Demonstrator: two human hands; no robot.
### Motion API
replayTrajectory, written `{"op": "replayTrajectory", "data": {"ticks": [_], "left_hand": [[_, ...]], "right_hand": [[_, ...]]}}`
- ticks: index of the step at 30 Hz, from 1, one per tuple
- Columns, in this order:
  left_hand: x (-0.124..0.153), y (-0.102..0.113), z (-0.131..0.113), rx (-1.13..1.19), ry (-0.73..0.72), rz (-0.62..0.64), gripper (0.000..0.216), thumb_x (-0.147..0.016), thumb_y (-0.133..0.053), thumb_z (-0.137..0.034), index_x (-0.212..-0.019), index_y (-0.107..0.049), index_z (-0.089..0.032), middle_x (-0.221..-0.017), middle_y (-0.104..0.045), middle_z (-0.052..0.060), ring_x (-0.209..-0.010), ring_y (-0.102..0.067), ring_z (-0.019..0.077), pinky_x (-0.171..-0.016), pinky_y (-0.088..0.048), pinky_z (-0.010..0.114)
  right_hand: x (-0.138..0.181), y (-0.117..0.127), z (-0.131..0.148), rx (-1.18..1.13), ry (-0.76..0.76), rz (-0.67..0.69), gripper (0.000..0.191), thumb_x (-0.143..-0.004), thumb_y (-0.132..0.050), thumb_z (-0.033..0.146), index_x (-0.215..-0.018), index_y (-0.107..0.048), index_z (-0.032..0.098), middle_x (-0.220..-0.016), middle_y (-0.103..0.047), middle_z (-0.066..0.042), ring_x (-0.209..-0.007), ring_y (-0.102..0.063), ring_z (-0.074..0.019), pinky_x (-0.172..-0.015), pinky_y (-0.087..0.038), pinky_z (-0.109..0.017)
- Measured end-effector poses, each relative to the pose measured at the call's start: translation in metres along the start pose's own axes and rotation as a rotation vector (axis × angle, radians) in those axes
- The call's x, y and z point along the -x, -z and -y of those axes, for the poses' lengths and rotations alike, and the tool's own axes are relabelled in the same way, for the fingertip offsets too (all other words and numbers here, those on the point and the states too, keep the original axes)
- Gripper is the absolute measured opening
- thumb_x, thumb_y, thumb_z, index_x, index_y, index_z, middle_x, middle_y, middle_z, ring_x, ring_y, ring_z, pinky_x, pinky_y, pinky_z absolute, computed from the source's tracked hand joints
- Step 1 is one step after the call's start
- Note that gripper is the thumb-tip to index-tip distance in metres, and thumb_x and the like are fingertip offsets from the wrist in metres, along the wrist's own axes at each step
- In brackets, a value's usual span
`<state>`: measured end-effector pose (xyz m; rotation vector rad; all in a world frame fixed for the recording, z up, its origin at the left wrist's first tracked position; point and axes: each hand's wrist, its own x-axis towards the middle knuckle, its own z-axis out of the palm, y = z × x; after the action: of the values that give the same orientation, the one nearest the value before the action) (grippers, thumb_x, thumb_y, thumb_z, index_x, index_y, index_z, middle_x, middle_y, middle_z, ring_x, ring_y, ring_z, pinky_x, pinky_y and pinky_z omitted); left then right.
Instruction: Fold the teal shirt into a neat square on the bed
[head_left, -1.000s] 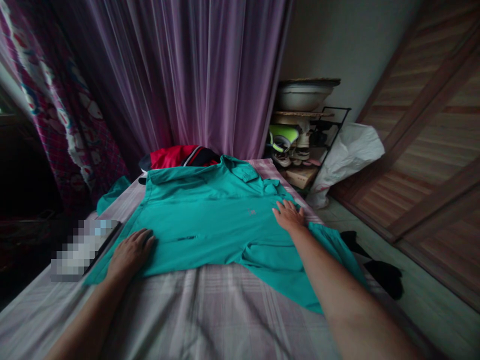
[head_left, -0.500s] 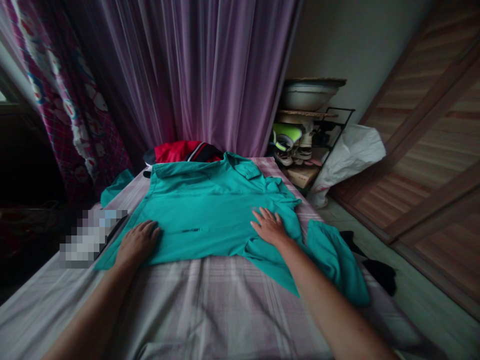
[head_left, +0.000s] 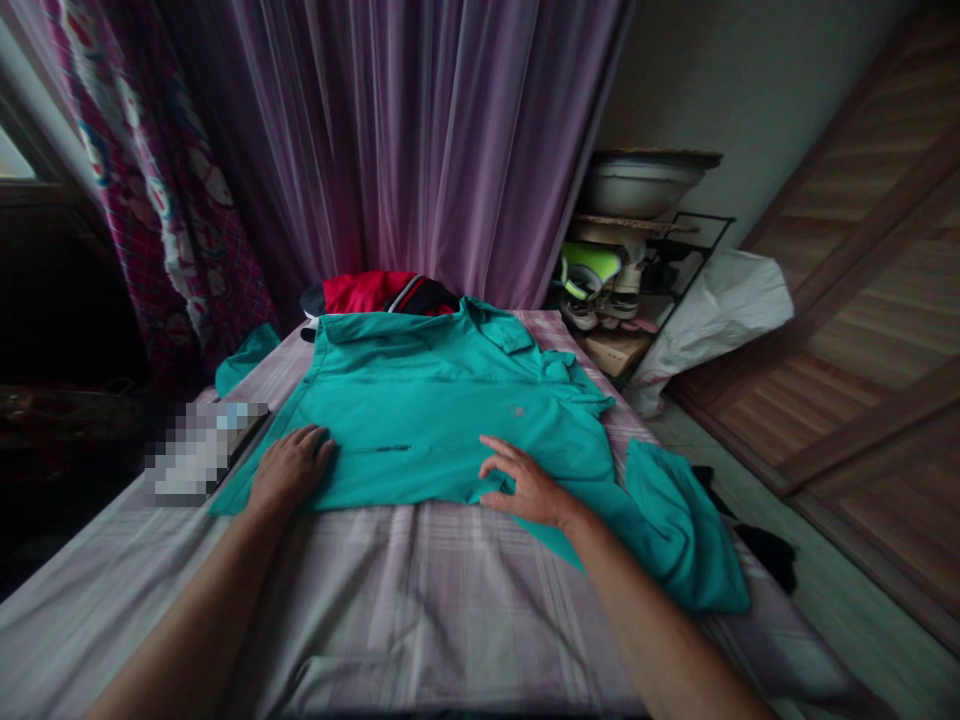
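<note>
A teal shirt (head_left: 442,410) lies spread flat on a bed covered by a pale plaid sheet (head_left: 420,610), collar toward the far end. My left hand (head_left: 291,466) rests flat on the shirt's near left hem, fingers stretched out. My right hand (head_left: 525,482) sits at the shirt's near edge, right of centre, fingers spread and curled onto the cloth. One teal sleeve (head_left: 686,535) hangs over the bed's right side.
Red and dark clothes (head_left: 382,292) lie beyond the shirt's collar, against purple curtains (head_left: 420,150). A rack with shoes and a basin (head_left: 637,250) and a white bag (head_left: 720,310) stand at right. Dark cloth (head_left: 765,555) lies on the floor by a wooden door.
My right hand has slid left and toward me across the shirt, from its right side to the near hem. The left hand has stayed on the left hem.
</note>
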<state>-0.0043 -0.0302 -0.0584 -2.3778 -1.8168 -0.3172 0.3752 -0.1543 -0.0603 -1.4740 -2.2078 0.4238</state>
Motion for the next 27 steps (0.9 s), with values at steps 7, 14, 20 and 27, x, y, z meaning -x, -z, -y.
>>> {"op": "replayTrajectory", "data": {"ticks": [7,14,20,27], "left_hand": [[0.000,0.000,0.001,-0.008,-0.012,-0.006,0.053,-0.097,-0.030,-0.046,-0.128,-0.062,-0.016,-0.135,-0.063,0.010,-0.124,-0.058,0.0259,-0.106,-0.043,0.038],[0.000,0.001,0.000,0.022,0.001,-0.009,0.052,-0.097,-0.033,-0.045,-0.129,-0.061,-0.014,-0.135,-0.063,0.012,-0.124,-0.058,0.0276,-0.106,-0.043,0.041],[0.004,0.011,-0.012,-0.005,0.042,-0.060,0.048,-0.098,-0.036,-0.042,-0.128,-0.062,-0.016,-0.137,-0.062,0.012,-0.125,-0.057,0.0278,-0.106,-0.043,0.043],[0.021,0.015,-0.077,0.109,-0.220,-0.040,0.058,-0.097,-0.037,-0.055,-0.143,-0.051,-0.023,-0.152,-0.049,0.010,-0.141,-0.042,0.0291,-0.116,-0.032,0.051]], "right_hand": [[0.006,0.005,-0.011,-0.106,0.007,0.036,0.007,-0.081,-0.067,0.025,-0.085,-0.072,0.025,-0.142,-0.058,-0.007,-0.141,-0.042,-0.0283,-0.117,-0.025,-0.057],[0.005,0.013,-0.009,-0.114,0.027,0.099,0.006,-0.075,-0.074,0.027,-0.080,-0.075,0.025,-0.137,-0.062,-0.006,-0.139,-0.044,-0.0314,-0.115,-0.029,-0.055],[-0.010,0.019,0.003,-0.088,-0.028,0.082,0.036,-0.094,-0.051,0.046,-0.082,-0.077,0.024,-0.127,-0.069,-0.009,-0.126,-0.058,-0.0274,-0.109,-0.040,-0.048],[-0.062,0.004,0.042,0.272,-0.140,-0.070,0.060,-0.097,-0.043,0.051,-0.150,-0.043,0.023,-0.160,-0.034,-0.012,-0.147,-0.030,-0.0272,-0.119,-0.022,-0.054]]}}
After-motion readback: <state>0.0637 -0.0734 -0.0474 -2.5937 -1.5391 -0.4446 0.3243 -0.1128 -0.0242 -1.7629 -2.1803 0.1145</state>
